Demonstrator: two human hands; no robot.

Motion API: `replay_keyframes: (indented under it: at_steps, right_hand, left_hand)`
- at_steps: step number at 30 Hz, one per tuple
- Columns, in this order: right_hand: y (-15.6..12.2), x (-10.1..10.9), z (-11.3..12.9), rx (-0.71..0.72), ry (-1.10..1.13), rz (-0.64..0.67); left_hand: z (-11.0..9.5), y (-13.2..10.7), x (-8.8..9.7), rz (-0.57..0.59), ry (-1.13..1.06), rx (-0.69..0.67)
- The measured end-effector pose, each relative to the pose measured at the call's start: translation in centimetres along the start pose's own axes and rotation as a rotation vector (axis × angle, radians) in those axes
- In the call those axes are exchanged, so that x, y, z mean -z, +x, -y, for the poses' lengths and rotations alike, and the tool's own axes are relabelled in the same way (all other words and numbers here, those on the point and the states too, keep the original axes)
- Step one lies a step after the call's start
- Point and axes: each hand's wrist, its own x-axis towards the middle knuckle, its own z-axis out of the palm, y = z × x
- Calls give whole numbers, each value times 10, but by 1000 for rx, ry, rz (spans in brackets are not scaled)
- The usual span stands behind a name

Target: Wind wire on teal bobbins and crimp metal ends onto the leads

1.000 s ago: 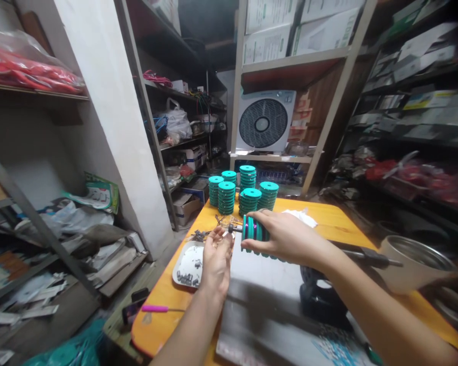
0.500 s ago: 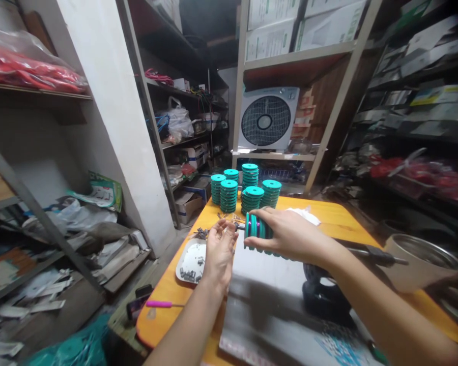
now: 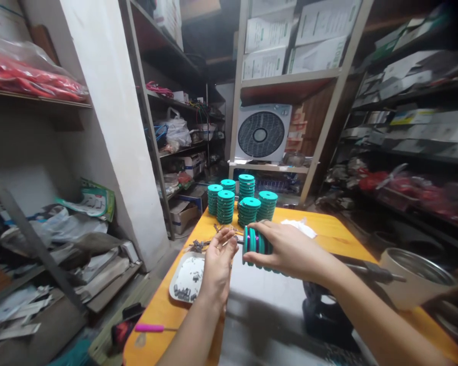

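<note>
My right hand (image 3: 286,246) is wrapped over a teal ribbed bobbin (image 3: 248,243) with purple bands of wire between its flanges. The bobbin lies sideways on a thin metal spindle (image 3: 240,241), whose other end leads toward a black winding machine (image 3: 322,305). At the spindle's near tip, the fingers of my left hand (image 3: 218,262) are curled and closed around its dark end. The fingers partly hide that end. Behind my hands, several teal bobbins (image 3: 226,207) stand upright on the table.
A white tray (image 3: 171,287) with small metal pieces sits left on the orange table (image 3: 160,305). In front of it lies a pink-handled screwdriver (image 3: 149,328). A beige round container (image 3: 400,284) stands at right, and a box fan (image 3: 261,133) on the shelf behind.
The view has tilted up slightly, so the table and hands appear lower. Both hands keep about the same places at the bobbin and the spindle tip.
</note>
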Motion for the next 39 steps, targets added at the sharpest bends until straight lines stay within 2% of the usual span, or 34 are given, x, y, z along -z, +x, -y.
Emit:
replay_keyframes:
  at_steps: [4, 9, 15, 21, 35, 39]
  right_hand:
    - [1, -1, 0, -8, -3, 4]
    - [1, -2, 0, -13, -7, 5]
    - [1, -3, 0, -16, -26, 12]
    - [3, -3, -1, -17, -33, 16]
    - [3, -4, -1, -13, -33, 3]
    - [2, -4, -1, -15, -45, -5]
  left_hand:
    - [3, 0, 9, -14, 46, -9]
    - [1, 3, 6, 40, 110, -31]
    - [2, 1, 9, 24, 199, -80]
    - [2, 4, 4, 82, 260, -156]
    - [2, 2, 6, 67, 340, -115]
    - [2, 2, 7, 111, 352, -126]
